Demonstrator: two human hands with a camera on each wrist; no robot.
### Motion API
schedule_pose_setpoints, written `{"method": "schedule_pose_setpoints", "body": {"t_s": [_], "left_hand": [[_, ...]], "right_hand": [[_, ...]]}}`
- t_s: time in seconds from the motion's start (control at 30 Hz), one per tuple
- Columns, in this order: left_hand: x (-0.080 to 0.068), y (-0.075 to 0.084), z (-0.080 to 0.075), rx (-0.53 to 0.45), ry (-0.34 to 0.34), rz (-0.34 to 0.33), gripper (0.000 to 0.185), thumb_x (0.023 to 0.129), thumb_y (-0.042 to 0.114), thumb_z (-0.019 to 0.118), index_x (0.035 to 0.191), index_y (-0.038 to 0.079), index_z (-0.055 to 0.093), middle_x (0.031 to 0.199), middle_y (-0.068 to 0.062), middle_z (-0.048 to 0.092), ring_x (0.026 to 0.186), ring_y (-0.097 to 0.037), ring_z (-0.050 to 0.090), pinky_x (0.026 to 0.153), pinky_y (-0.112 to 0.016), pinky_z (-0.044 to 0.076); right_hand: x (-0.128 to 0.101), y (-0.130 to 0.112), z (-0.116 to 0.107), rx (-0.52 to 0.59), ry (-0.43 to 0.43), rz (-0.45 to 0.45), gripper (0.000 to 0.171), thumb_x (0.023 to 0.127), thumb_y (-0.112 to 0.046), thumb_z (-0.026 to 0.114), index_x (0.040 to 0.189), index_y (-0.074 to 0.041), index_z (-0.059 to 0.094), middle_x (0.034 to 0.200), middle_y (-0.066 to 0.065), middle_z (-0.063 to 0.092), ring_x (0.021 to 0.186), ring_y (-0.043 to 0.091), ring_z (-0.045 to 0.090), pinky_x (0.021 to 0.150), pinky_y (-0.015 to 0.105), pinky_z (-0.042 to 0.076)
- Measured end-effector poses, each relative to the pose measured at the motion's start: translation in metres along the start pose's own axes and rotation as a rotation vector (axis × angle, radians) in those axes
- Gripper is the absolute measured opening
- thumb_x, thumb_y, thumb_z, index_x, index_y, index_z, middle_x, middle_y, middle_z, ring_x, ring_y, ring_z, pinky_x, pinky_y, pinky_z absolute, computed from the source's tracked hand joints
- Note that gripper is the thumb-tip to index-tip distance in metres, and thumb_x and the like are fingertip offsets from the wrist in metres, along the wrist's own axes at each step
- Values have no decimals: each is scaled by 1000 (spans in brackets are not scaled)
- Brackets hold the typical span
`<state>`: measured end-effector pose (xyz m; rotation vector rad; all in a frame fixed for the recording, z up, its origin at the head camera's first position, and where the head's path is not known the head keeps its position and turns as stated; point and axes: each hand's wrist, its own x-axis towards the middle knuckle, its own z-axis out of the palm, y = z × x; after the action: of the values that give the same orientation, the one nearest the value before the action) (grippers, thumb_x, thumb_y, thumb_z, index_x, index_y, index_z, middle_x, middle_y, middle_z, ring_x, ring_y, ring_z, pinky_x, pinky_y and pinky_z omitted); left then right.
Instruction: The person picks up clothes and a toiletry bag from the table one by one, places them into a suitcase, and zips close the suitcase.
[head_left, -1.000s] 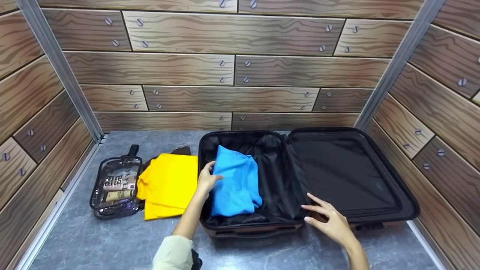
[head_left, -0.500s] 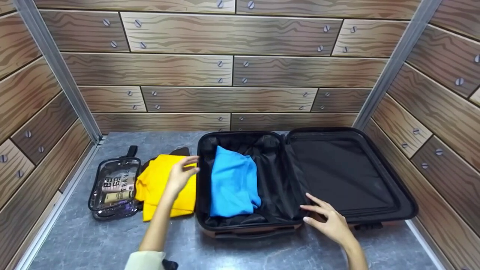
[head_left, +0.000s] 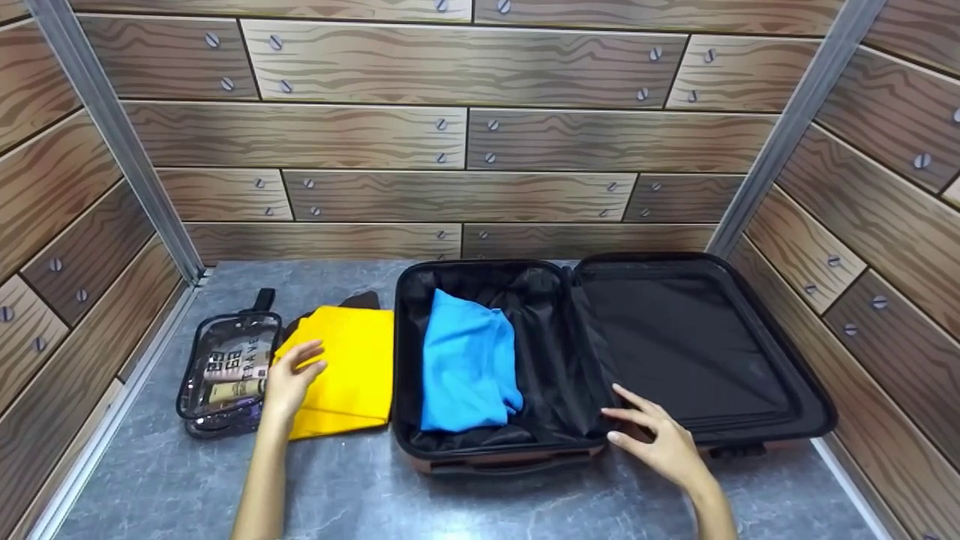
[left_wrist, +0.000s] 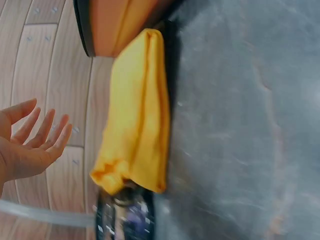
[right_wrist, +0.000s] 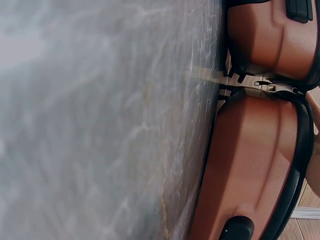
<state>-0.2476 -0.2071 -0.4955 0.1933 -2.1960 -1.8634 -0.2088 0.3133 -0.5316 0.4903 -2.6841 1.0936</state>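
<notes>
In the head view my left hand [head_left: 291, 379] hangs over the left side of a folded yellow cloth garment [head_left: 352, 367], fingers relaxed and holding nothing. The left wrist view has that hand [left_wrist: 32, 140] beside the yellow garment [left_wrist: 137, 110], fingers spread. An open suitcase [head_left: 510, 452] stands at the middle, with a folded blue garment [head_left: 469, 367] in its left half. My right hand [head_left: 660, 442] is at the suitcase's front edge near the hinge, thumb and fingers apart. Only a sliver of the right hand [right_wrist: 314, 150] shows in the right wrist view.
A clear toiletry bag [head_left: 232, 367] with tubes and bottles lies left of the yellow garment. Something dark brown [head_left: 363, 301] pokes out behind the garment. The suitcase's open lid [head_left: 697, 352] reaches toward the right wall. Wood-patterned walls [head_left: 465, 67] enclose the grey table [head_left: 345, 495].
My left hand has left the blue garment in the suitcase and swung left across the yellow garment toward the toiletry bag. The right hand has stayed in place.
</notes>
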Motion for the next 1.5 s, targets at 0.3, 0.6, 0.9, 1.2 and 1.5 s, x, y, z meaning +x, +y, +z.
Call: {"method": "schedule_pose_setpoints", "body": {"t_s": [0.3,0.6,0.9,1.2,1.5], "left_hand": [[-14,-36,-17,-15,80,-85,37,86,-7,55,122,-15,48,115,-30,54,88,-7,56,72,-16,46],[-22,-59,-27,58,125,-107,37,86,-4,58,119,-16,49,110,-28,58,85,-4,56,62,-18,45],[-26,-68,-30,35,186,-173,37,86,-2,58,120,-14,50,112,-25,59,80,5,53,63,-14,43],[-29,-77,-26,110,248,-206,38,84,-1,57,121,-9,52,117,-26,55,104,-27,51,66,-8,39],[-25,-79,-24,193,136,-207,44,86,4,58,127,-8,46,122,-33,47,112,-39,45,83,-29,38]], "right_hand": [[0,-1,0,2,-4,-2,34,78,-31,73,111,-31,68,137,-9,43,124,19,38,88,60,35],[0,0,0,-1,6,-12,34,77,-31,74,110,-32,68,137,-9,44,124,19,38,89,58,35],[0,1,0,-11,10,-8,33,77,-32,74,109,-34,68,136,-9,45,124,19,38,89,59,35],[-1,1,0,-13,7,-14,33,77,-31,74,110,-30,69,137,-8,44,124,20,39,88,60,35],[0,0,1,-24,19,-23,34,76,-26,75,110,-28,69,136,-9,45,123,18,39,88,57,37]]}}
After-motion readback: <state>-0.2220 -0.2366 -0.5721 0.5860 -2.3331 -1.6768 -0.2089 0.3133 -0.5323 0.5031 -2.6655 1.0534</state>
